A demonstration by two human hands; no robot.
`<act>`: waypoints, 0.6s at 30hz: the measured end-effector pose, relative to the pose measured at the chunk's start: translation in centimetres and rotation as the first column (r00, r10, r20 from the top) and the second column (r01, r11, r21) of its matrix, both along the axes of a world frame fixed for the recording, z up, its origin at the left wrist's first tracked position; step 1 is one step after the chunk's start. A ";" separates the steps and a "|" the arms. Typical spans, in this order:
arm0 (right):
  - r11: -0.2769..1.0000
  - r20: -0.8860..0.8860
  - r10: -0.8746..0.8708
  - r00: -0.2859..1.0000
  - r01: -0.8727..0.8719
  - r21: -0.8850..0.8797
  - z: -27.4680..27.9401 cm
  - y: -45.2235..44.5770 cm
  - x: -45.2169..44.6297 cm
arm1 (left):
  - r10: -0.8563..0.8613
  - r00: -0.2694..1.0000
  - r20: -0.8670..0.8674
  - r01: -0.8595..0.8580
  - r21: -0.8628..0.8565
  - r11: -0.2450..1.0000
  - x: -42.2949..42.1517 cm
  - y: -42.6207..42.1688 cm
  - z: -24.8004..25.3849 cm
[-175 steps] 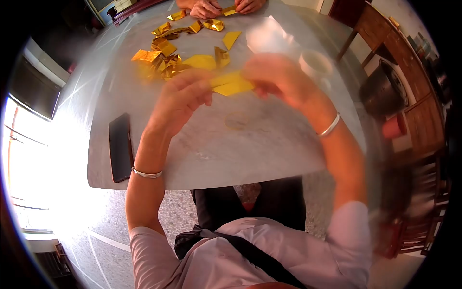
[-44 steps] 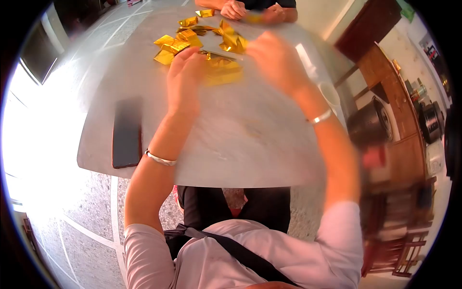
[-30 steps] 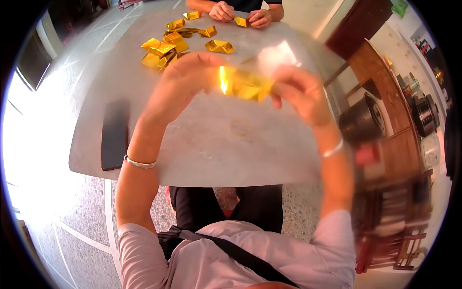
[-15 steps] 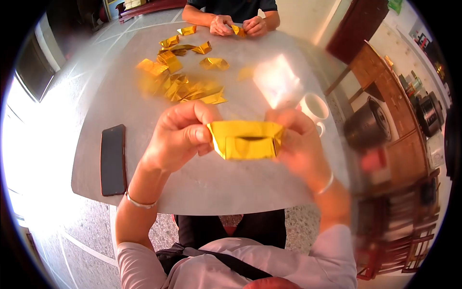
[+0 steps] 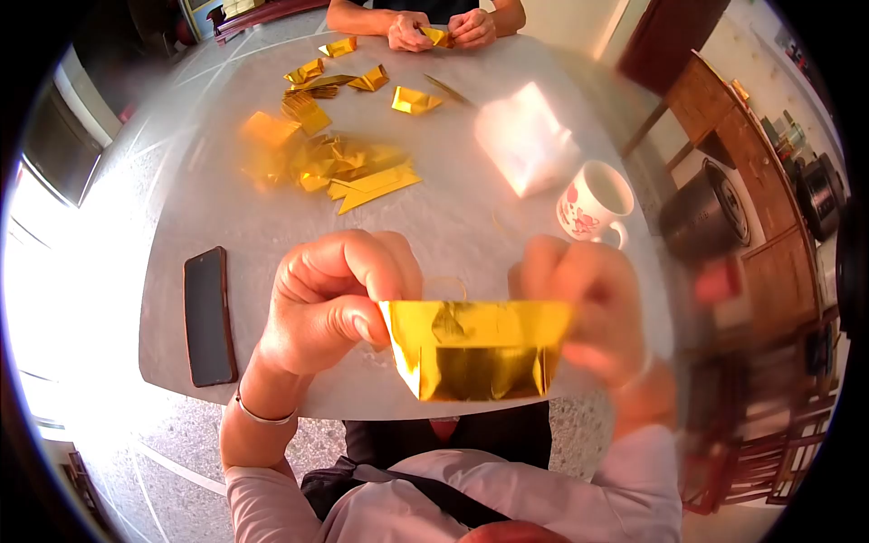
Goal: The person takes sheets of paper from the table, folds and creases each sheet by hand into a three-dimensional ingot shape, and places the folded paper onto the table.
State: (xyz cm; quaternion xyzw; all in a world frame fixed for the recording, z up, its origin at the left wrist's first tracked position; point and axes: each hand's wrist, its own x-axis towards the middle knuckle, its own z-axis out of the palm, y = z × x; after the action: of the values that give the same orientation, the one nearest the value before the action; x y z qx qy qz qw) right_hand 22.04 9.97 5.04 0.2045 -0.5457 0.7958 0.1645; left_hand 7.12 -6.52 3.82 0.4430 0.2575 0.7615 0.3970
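Observation:
A folded gold paper ingot [image 5: 480, 353] is stretched between my two hands above the near part of the table. My left hand [image 5: 335, 299] pinches its left corner between thumb and fingers. At the other end, my right hand [image 5: 593, 308] is closed on the right corner, its fingers blurred. The ingot's shiny face is toward me, with a darker rectangular panel in its lower middle. Beyond my left hand lies a pile of folded gold paper [image 5: 339, 163]. One finished-looking gold piece [image 5: 415, 100] sits apart, farther back.
A phone [image 5: 209, 315] lies at the table's left edge. To the right stand a white mug [image 5: 593, 204] and a glaring white packet [image 5: 525, 136]. Across the grey table [image 5: 471, 217], another person's hands [image 5: 442, 32] hold gold paper.
The gold ingot has come lower and closer to me and looks larger, now tilted so its shiny side shows. Both hands moved down with it. The view has shifted slightly.

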 end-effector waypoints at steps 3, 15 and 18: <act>1.000 0.024 -0.019 1.000 0.019 -0.006 -0.4 0.1 -0.2 | 0.022 0.999 -0.038 -0.021 0.024 0.999 -0.2 0.1 -0.1; 0.229 -0.519 -0.381 0.765 0.622 0.749 -0.2 0.0 -1.7 | 0.482 -0.009 -0.876 -0.505 0.420 0.754 0.8 1.4 0.6; 0.225 -0.504 -0.419 0.755 0.624 0.748 -0.5 -0.5 -1.8 | 0.469 -0.022 -0.883 -0.538 0.405 0.739 1.4 2.0 -0.5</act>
State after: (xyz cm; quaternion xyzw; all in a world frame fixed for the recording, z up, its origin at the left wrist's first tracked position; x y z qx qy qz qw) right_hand 20.29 9.48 4.51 0.1393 -0.8935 0.2567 0.3412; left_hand 8.51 -4.55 3.33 0.6757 0.6061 0.3943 -0.1434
